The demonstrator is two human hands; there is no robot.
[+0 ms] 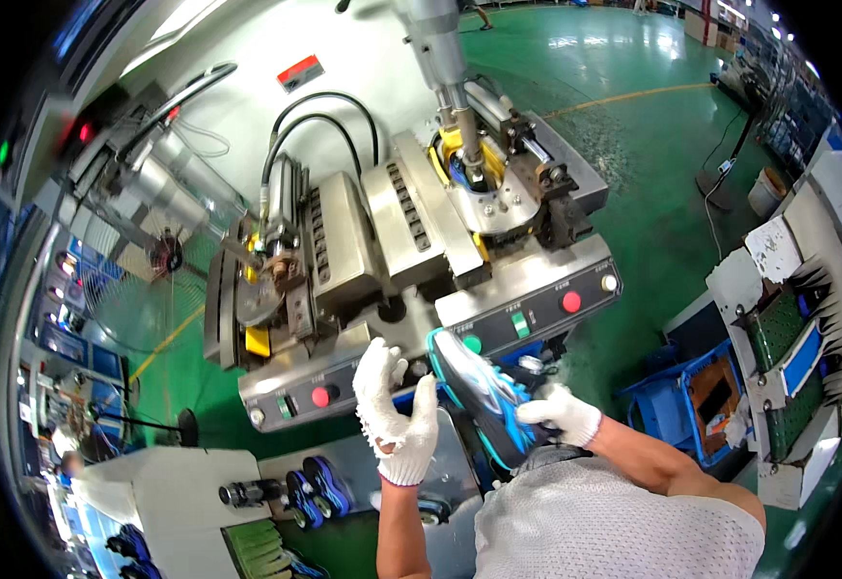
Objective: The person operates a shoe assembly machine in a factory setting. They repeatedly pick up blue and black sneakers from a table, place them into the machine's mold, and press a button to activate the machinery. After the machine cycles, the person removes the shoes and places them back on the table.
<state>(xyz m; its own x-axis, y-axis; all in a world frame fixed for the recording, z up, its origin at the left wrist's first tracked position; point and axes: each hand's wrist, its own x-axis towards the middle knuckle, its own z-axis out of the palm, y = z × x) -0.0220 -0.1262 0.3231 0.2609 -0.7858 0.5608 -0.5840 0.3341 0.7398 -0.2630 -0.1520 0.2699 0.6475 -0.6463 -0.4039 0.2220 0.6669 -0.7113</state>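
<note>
A blue, black and white sports shoe [477, 391] with a turquoise sole edge is tilted in front of the machine's control panel. My right hand [564, 415], in a white knit glove, grips it at its lower right end. My left hand [397, 410], gloved alike, is raised to the left of the shoe with thumb and fingers apart and nothing in it. Beyond my hands stands a metal shoe press [401, 217]. Under its right ram [467, 135], a partly hidden blue item sits in a yellow-lined holder.
Red buttons [571, 302] and green buttons line the press's front panel. Several shoes [322, 487] rest on a shelf at the lower left. A blue crate [667, 400] stands at the right, beside a conveyor [792, 386] with bristles. A fan [162, 253] is at the far left.
</note>
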